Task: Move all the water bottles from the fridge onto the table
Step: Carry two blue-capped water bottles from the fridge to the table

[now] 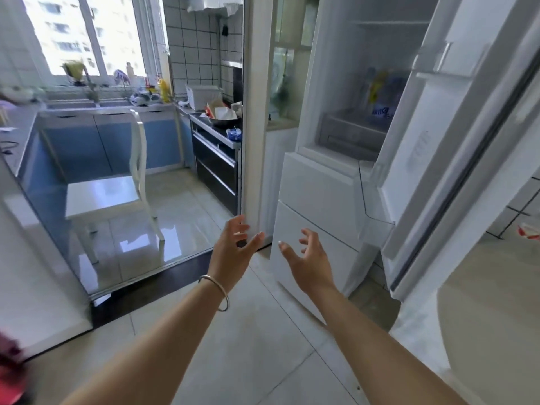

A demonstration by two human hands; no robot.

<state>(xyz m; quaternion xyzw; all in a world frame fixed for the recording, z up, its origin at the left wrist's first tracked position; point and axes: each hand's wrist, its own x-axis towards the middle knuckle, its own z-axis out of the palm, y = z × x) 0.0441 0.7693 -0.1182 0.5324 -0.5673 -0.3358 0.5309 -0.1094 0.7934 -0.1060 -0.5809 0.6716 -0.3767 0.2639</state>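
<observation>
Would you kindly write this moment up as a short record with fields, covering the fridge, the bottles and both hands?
fridge: fridge stands with its upper door swung open
bottles: blurred bottles with blue and yellow labels stand on an inner shelf; count unclear
left hand: left hand raised, fingers spread, holds nothing
right hand: right hand raised, fingers spread, holds nothing
table: not identifiable in view
nearby: white chair in the kitchen on the left
</observation>
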